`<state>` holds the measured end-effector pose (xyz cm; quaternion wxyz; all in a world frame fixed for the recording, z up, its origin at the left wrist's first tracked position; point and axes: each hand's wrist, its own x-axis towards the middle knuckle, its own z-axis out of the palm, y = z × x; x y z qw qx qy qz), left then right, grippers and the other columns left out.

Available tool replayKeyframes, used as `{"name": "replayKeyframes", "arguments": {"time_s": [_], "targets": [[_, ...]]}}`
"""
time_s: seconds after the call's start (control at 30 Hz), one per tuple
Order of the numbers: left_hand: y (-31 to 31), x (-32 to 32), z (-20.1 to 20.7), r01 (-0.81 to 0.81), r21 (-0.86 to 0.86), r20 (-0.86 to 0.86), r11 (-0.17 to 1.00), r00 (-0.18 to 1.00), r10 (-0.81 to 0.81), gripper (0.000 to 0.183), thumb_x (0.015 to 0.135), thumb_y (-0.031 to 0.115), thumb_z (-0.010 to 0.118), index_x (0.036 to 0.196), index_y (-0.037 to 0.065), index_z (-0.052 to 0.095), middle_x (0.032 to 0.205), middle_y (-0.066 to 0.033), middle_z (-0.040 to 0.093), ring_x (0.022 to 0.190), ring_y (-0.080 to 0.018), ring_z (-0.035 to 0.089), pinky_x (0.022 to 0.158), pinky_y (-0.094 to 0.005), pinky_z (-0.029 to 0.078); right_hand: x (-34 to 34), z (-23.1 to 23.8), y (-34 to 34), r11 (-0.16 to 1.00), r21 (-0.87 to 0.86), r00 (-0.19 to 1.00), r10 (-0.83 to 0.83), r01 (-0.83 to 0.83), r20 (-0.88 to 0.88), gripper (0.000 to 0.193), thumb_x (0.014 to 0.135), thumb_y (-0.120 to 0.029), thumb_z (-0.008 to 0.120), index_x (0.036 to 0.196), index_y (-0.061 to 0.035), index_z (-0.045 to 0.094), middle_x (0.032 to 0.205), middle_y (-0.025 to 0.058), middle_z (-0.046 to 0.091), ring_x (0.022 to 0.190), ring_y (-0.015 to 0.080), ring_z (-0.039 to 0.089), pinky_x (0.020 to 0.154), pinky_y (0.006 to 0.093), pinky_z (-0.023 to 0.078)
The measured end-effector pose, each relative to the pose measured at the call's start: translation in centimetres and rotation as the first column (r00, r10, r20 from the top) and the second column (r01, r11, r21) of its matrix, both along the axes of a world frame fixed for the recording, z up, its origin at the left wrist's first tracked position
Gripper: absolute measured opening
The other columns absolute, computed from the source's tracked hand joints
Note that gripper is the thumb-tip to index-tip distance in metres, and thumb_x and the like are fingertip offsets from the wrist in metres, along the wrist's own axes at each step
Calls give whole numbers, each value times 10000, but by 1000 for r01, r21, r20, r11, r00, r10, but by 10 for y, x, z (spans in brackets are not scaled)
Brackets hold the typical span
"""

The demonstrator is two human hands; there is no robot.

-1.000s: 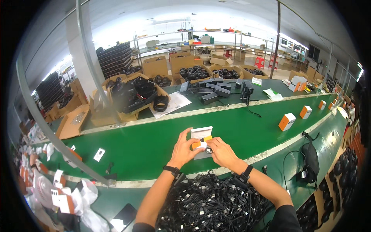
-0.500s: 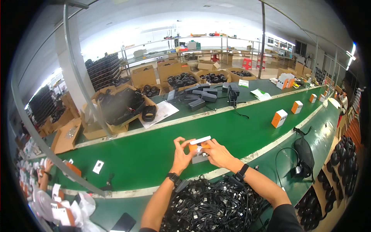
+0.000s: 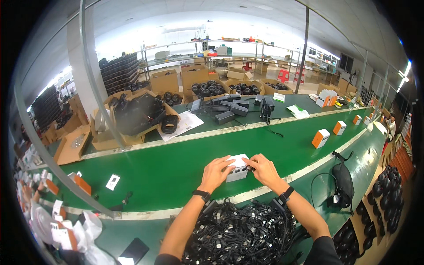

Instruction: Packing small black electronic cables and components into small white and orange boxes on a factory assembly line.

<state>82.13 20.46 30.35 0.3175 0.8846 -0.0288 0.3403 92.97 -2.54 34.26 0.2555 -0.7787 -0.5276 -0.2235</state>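
Observation:
A small white carton (image 3: 237,173) with dark printed shapes on its front stands on the green belt, with its white top flap lying over the opening. My left hand (image 3: 215,173) grips it from the left, fingers bent over the top edge. On the other side my right hand (image 3: 264,170) holds the right edge, thumb and fingers pressed at the lid. A small dark bit shows by the right fingertips; I cannot make out what it is. Below my wrists lies a large heap of black cables (image 3: 238,232) with metal plugs.
Orange-and-white cartons (image 3: 320,138) stand along the belt (image 3: 282,154) to the right. A black pouch (image 3: 345,183) with a cord lies on the near ledge. Black adapters (image 3: 225,117) and open cardboard boxes sit beyond the belt. A phone (image 3: 134,251) lies at lower left.
The carton's top flap was raised with orange inside showing; now it lies down flat. My hands have moved apart to the carton's two sides, and the view has shifted slightly.

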Motion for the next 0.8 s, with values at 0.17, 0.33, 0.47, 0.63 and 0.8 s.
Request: {"name": "replayKeyframes", "arguments": {"time_s": [0.17, 0.33, 0.47, 0.63, 0.8], "targets": [[-12, 10, -3, -21, 55, 22, 998, 1000, 20, 304, 992, 349, 782, 1248, 196, 840, 1346, -115, 772, 1187, -317, 738, 1011, -428, 595, 13, -12, -4, 994, -67, 996, -82, 84, 33, 532, 808, 56, 721, 1272, -189, 814, 988, 57, 666, 947, 261, 680, 728, 417, 594], [-22, 20, -3, -76, 164, 78, 984, 995, 64, 273, 1008, 335, 758, 1225, 192, 840, 1307, -109, 786, 1106, -304, 762, 940, -425, 620, 19, -19, -6, 993, -10, 991, -121, 121, 55, 538, 783, 85, 718, 1245, -169, 824, 996, 57, 663, 947, 262, 677, 726, 415, 593], [-26, 27, -6, -105, 256, 114, 961, 990, 78, 256, 1010, 317, 749, 1221, 200, 833, 1283, -122, 791, 1042, -311, 779, 877, -425, 635, 23, -21, -4, 991, 46, 989, -132, 129, 69, 535, 772, 113, 713, 1221, -153, 836, 976, 51, 662, 917, 260, 672, 702, 415, 586], [-31, 37, -5, -119, 303, 77, 946, 992, 100, 256, 1014, 311, 740, 1226, 195, 827, 1273, -151, 789, 1013, -328, 787, 843, -437, 642, 34, -17, -9, 988, -10, 981, -151, 153, 124, 536, 786, 83, 708, 1248, -168, 814, 1009, 54, 644, 966, 266, 664, 687, 403, 604], [-34, 51, -4, -84, 293, 25, 952, 996, 80, 280, 1043, 340, 692, 1229, 174, 821, 1259, -162, 791, 1011, -336, 790, 838, -434, 642, 48, -15, -12, 990, 11, 972, -141, 141, 187, 530, 769, 92, 700, 1218, -162, 819, 994, 41, 637, 957, 261, 659, 672, 404, 599]]}}
